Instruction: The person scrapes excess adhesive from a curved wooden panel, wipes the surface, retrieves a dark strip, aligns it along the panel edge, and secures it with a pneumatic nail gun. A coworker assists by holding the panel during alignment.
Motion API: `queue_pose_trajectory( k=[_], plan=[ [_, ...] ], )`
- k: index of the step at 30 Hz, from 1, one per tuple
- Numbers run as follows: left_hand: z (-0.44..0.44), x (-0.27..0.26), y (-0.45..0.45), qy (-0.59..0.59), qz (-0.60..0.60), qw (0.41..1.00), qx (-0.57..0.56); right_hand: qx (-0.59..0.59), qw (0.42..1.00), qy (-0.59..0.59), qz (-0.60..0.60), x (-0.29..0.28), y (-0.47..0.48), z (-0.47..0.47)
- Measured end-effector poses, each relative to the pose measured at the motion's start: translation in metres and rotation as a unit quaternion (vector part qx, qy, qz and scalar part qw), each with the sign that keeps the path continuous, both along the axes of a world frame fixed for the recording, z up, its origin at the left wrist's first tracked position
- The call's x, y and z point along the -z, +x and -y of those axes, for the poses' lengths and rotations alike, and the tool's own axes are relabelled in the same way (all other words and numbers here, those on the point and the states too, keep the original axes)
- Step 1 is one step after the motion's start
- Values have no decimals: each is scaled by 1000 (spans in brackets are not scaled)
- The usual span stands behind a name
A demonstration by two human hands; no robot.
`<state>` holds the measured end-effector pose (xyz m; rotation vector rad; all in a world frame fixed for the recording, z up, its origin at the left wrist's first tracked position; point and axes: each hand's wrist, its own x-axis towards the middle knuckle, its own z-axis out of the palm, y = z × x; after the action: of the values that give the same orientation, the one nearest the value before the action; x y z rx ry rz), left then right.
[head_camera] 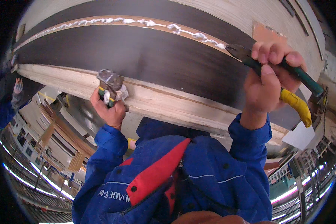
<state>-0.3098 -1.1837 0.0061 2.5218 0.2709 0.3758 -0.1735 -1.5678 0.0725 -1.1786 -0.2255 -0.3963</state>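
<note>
Before me lies a long dark board (pixel 168 64) with a pale strip along it, on which runs a line of white, lumpy glue-like material (pixel 148 23). My right hand (pixel 271 72) is closed around pliers (pixel 240 53) with one green and one yellow handle. Their dark jaws are at the right end of the white line. In my left hand (pixel 109 109) is a tool (pixel 110 84) with green and yellow handle parts and a grey, wrapped-looking head, smeared with white; its exact kind cannot be told. That hand is by the near edge, over a light wooden ledge (pixel 179 102).
Another person's hand (pixel 18 85) is at the far left. Stacked brown panels (pixel 70 140) stand low on the left. An orange-brown piece (pixel 266 33) lies beyond my right hand, and a white sheet (pixel 300 135) sits at the right near edge.
</note>
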Motion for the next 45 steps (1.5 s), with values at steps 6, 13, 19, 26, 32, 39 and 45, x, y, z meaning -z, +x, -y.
queue_pose_trajectory(
  k=[6, 13, 19, 26, 32, 39, 45],
  plan=[
    [1, -7, 4, 45, 15, 998, 38, -4, 1000, -17, -12, 12, 28, -58],
    [2, -7, 6, 12, -5, 1000, 18, -17, 999, -34, -32, 6, 40, -86],
    [0, -6, 6, 2, 18, 999, 29, -55, 998, -29, 1, -2, 51, -86],
    [0, -7, 8, -11, 13, 999, 33, 72, 904, -422, -22, -11, 154, -46],
    [2, -14, 11, -21, 14, 999, 36, 117, 701, -704, 14, 10, 218, -42],
    [0, -38, 12, -79, 32, 995, 48, -126, 833, -520, -142, -33, 9, -108],
    [38, -89, -18, -514, -86, 853, -38, -318, 867, -324, -205, -56, -106, -150]
  ],
)
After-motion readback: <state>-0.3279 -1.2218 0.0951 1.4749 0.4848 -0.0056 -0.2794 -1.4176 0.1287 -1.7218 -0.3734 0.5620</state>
